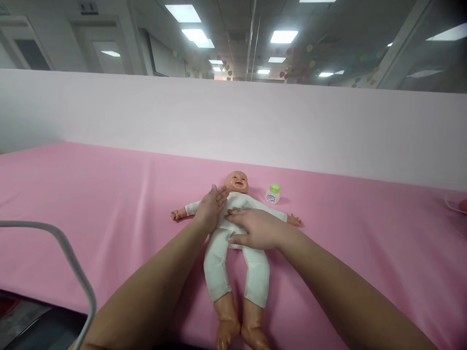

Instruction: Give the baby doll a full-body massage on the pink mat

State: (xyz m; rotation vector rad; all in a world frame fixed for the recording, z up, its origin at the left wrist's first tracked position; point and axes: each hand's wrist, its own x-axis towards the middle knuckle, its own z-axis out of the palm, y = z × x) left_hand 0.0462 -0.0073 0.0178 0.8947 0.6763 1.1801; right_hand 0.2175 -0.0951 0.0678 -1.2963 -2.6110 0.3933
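Observation:
A baby doll (219, 265) in a white top and white trousers lies on its back, its head toward the wall and its bare feet toward me. My left hand (213, 204) rests at the doll's chest and shoulder on the left side, fingers stretched out toward the neck. Across the belly lies my right hand (257, 226), flat with its fingers extended and the thumb lower down near the top's hem. Neither hand grips anything. Both doll arms reach out sideways. Just right of the doll's head stands a small clear bottle (272, 196) with a green cap.
Pink sheeting (109, 194) covers the table, with some creases. A low white wall (233, 121) runs along the back, below a window. At the far right edge is part of a clear container (454, 200). A grey cable (69, 253) curves through the lower left.

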